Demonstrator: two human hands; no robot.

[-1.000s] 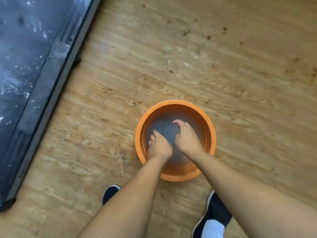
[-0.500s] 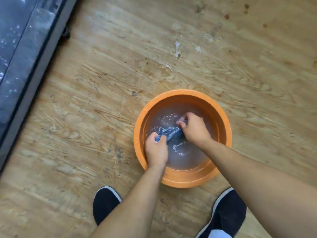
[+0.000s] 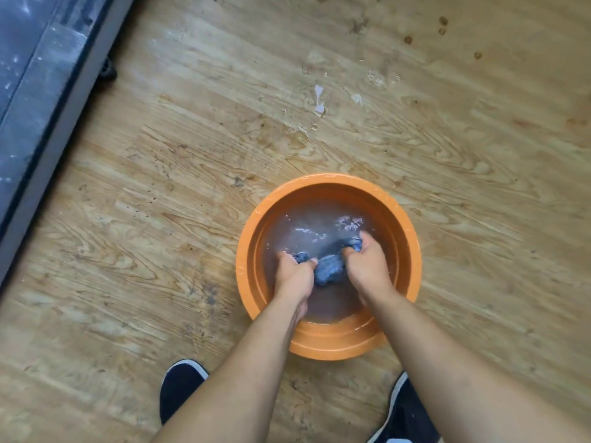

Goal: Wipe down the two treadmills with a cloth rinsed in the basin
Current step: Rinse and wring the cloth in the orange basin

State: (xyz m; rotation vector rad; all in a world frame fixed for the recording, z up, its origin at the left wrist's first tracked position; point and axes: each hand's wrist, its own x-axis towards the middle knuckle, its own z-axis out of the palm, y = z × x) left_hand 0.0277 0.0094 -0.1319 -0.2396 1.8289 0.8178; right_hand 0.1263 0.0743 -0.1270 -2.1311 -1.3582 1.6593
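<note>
An orange basin (image 3: pixel 326 183) of cloudy water stands on the wooden floor. Both my hands are inside it, holding a wet blue-grey cloth (image 3: pixel 329 270) bunched between them at the water's surface. My left hand (image 3: pixel 292 276) grips the cloth's left end, and my right hand (image 3: pixel 367 270) grips its right end. The edge of one treadmill (image 3: pixel 35 100), dark deck with a grey side rail, runs along the upper left corner.
My two dark shoes, the left shoe (image 3: pixel 180 386) and the right shoe (image 3: pixel 406 410), stand just in front of the basin. The floor (image 3: pixel 192 203) is scuffed, with white flecks (image 3: pixel 319 100) and brown spots behind the basin. A black foot (image 3: pixel 107 70) sits under the treadmill rail.
My hands have lifted and bunched the cloth, which lay spread under water a second ago. The view has shifted, so the treadmill shows less and the basin sits lower.
</note>
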